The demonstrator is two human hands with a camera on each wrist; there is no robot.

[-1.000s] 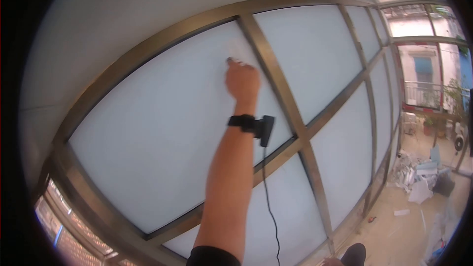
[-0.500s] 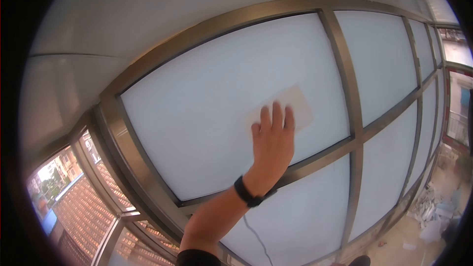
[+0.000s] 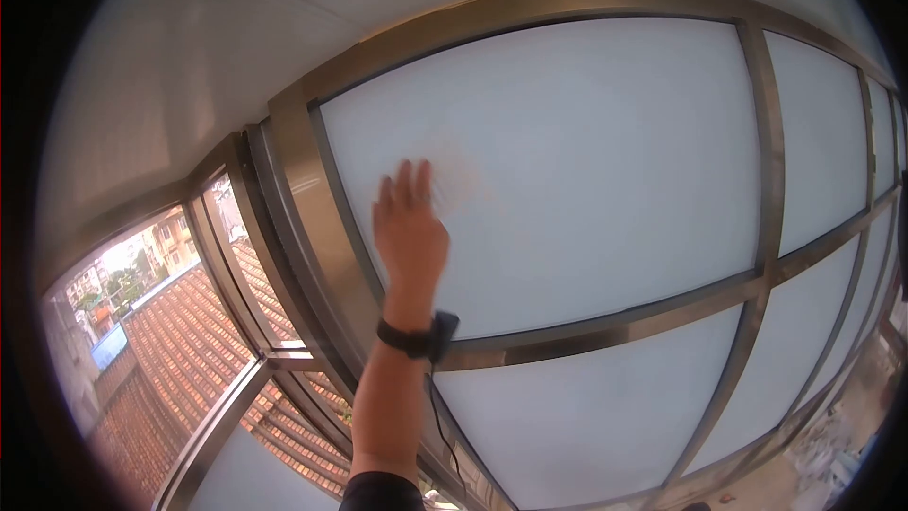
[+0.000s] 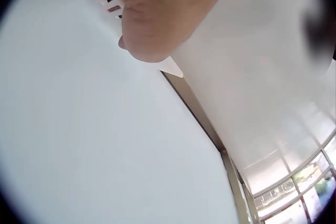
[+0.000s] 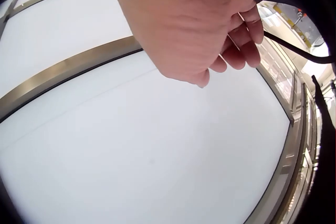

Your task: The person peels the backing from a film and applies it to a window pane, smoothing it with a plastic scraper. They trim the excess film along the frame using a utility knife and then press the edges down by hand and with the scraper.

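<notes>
My left hand [image 3: 411,227] is raised against the left part of a large frosted white panel [image 3: 567,180], its back toward the head camera. It holds a thin white slotted scraper [image 4: 171,67], which shows as a pale blur beside the fingers in the head view. The thumb [image 4: 149,45] lies over the scraper in the left wrist view and hides much of it. My right hand [image 5: 194,29] appears only in its wrist view, in front of a white panel, with fingers loosely bent and nothing in them.
Bronze-coloured metal bars [image 3: 605,326] frame the panels. At the left, a window looks onto a tiled roof [image 3: 170,322]. A cable [image 3: 445,431] hangs from the left wrist camera. Pale scraps [image 3: 823,445] lie on the floor at lower right.
My left hand has come down from the panel's upper right and swept left across it with the scraper. The head view has turned left, showing more of the window and roof.
</notes>
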